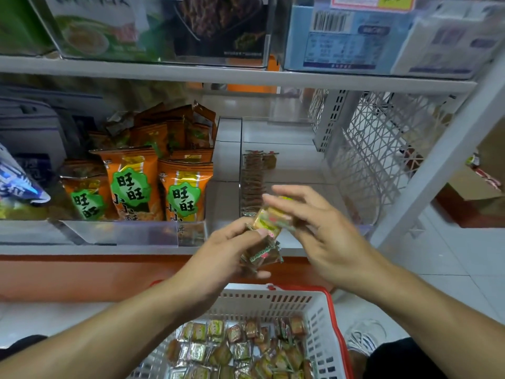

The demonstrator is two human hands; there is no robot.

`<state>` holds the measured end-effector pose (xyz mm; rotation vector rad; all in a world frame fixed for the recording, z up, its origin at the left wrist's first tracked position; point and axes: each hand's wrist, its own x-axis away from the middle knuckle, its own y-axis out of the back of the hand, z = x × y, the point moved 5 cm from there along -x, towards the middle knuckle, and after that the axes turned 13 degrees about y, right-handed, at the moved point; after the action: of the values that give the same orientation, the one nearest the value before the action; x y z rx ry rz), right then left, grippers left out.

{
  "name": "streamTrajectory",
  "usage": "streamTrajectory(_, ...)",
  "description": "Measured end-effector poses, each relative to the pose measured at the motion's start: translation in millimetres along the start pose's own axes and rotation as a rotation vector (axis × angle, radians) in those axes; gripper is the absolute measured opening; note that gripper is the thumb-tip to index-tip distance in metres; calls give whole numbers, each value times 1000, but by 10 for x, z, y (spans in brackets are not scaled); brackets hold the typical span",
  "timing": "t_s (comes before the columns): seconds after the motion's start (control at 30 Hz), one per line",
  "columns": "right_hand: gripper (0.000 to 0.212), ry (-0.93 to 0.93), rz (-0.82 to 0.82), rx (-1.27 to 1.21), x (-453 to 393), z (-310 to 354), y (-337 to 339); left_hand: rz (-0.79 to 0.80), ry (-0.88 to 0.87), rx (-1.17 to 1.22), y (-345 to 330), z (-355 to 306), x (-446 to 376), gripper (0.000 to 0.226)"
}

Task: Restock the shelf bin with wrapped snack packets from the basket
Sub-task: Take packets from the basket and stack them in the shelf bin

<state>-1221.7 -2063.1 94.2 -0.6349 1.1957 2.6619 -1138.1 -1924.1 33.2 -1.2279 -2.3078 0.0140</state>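
Centrally, the left hand (229, 250) grips a stack of wrapped snack packets (263, 242); the right hand (314, 222), fingers loosely spread, touches the top packet. Basket (322, 324) at six o'clock, shelf bin (252, 184) at twelve.

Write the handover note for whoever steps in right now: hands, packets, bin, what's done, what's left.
Left hand: grips a small stack of packets in front of the shelf.
Right hand: fingers on the top packet; blurred, so its grip is unclear.
Bin: a row of packets already stands in it, with room beside it.
Basket: on the floor below, with many packets left.
Left to do: place the held stack in the bin, then go on from the basket.
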Motion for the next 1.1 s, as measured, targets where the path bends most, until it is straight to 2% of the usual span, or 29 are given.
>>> streamTrajectory(0.1,62,-49,130,-119,44,37,-130,18,-1,32,-6,15,3,29)
streamTrajectory(0.23,47,-69,39,-217,2,26,-73,29,3,29,-5,-9,19,29)
streamTrajectory(0.4,73,-173,-17,-455,-27,-81,-9,-13,-6,-79,9,-53,42,21)
streamTrajectory(0.57,72,-207,316,-271,18,-116,61,33,17,-441,-5,-126,113,15)
streamTrajectory(0.67,70,-208,457,-168,54,-105,47,33,56,-519,-17,-117,133,19)
streamTrajectory(0.73,67,-207,478,-129,59,-117,68,15,57,-505,-25,-120,142,28)
streamTrajectory(0.87,52,-309,357,-281,67,-195,233,7,-29,-522,-48,-144,159,52)
streamTrajectory(0.93,42,-386,248,-514,73,-208,273,-13,-73,-544,-27,-156,173,71)
streamTrajectory(1.03,37,-487,100,-996,77,-144,178,-92,-107,-587,31,-179,194,95)
streamTrajectory(1.1,38,-519,59,-1080,70,-92,91,-141,-106,-552,55,-197,177,98)
